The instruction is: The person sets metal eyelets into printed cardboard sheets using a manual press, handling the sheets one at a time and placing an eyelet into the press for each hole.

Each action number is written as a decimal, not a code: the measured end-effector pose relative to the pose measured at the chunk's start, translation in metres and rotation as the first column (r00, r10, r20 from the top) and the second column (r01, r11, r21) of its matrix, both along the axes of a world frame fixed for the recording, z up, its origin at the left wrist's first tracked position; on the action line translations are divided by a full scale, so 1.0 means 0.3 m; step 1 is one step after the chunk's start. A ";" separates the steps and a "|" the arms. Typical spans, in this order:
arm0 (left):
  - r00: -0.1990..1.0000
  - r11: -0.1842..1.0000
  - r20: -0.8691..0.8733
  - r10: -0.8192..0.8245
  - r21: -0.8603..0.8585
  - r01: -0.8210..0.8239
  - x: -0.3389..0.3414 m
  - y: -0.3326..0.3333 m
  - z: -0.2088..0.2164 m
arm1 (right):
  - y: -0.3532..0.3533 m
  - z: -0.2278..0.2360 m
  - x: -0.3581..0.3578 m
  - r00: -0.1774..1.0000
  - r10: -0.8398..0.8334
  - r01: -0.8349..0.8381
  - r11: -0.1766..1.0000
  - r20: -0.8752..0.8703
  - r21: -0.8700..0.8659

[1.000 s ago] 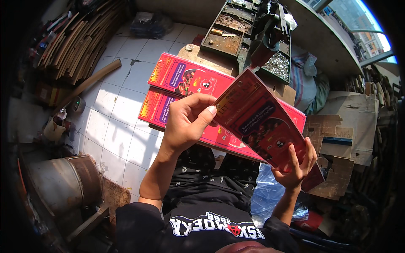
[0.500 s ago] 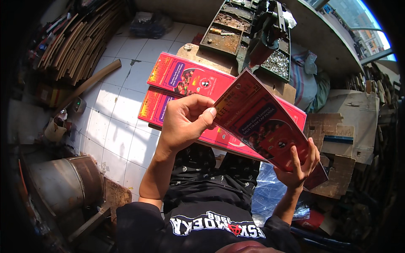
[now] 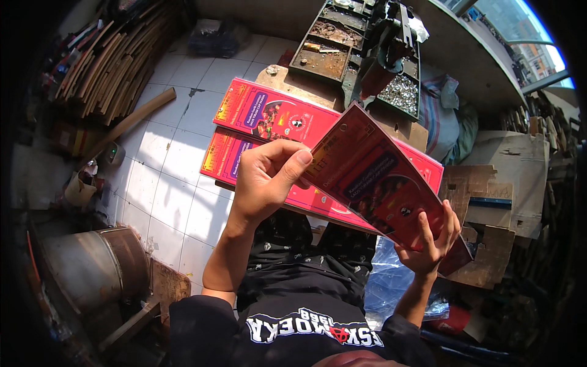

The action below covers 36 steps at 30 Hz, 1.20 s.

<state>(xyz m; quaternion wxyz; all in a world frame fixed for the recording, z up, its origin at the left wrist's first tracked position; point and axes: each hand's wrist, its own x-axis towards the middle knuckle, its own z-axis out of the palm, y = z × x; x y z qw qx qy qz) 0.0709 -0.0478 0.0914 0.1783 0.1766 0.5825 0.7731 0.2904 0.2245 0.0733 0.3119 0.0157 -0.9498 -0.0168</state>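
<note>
A long red printed card (image 3: 382, 183), with a small hole near its upper end, is held slanting above the work surface. My left hand (image 3: 266, 174) is closed at its left edge, thumb on top and fingers curled beneath. Near the lower right end, my right hand (image 3: 431, 241) grips the card, its fingers lying over the printed face. Under it lie two groups of similar red cards, an upper one (image 3: 244, 110) and a lower one (image 3: 223, 156), side by side. The held card and my left hand hide parts of them.
Beyond the cards stands a dark machine (image 3: 382, 67) beside a metal tray (image 3: 324, 58) holding small metal bits. Cardboard pieces (image 3: 489, 244) lie at right. A stack of boards (image 3: 116, 61) and a metal drum (image 3: 92, 263) stand at left. Clear plastic (image 3: 391, 275) lies beside my lap.
My left thumb has shifted slightly up and left along the card's edge. The held card has tilted a little, its printed face darker and its upper end slightly lower.
</note>
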 end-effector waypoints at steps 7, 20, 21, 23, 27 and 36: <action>0.991 0.986 -0.031 0.133 0.102 -0.129 -0.015 -0.011 -0.025 | -0.006 -0.007 0.005 0.999 -0.024 0.025 1.000 0.024 -0.018; 0.995 0.995 -0.073 0.071 0.074 -0.066 -0.002 0.004 -0.019 | -0.003 -0.011 0.009 0.999 -0.030 0.030 0.999 0.032 -0.015; 0.995 0.997 -0.079 0.056 0.066 -0.051 -0.001 0.007 -0.020 | -0.002 -0.012 0.010 0.999 -0.029 0.029 1.000 0.034 -0.011; 0.992 0.998 -0.111 0.053 0.041 -0.049 -0.001 0.006 -0.026 | -0.003 -0.015 0.010 0.999 -0.023 0.023 1.000 0.036 -0.008; 0.988 0.999 -0.147 0.052 0.010 -0.051 -0.001 0.006 -0.029 | -0.006 -0.014 0.007 0.999 -0.017 0.018 1.000 0.039 -0.002; 0.993 0.999 -0.110 0.045 0.015 -0.044 -0.001 0.006 -0.028 | -0.002 -0.018 0.005 0.999 -0.027 0.027 1.000 0.035 -0.005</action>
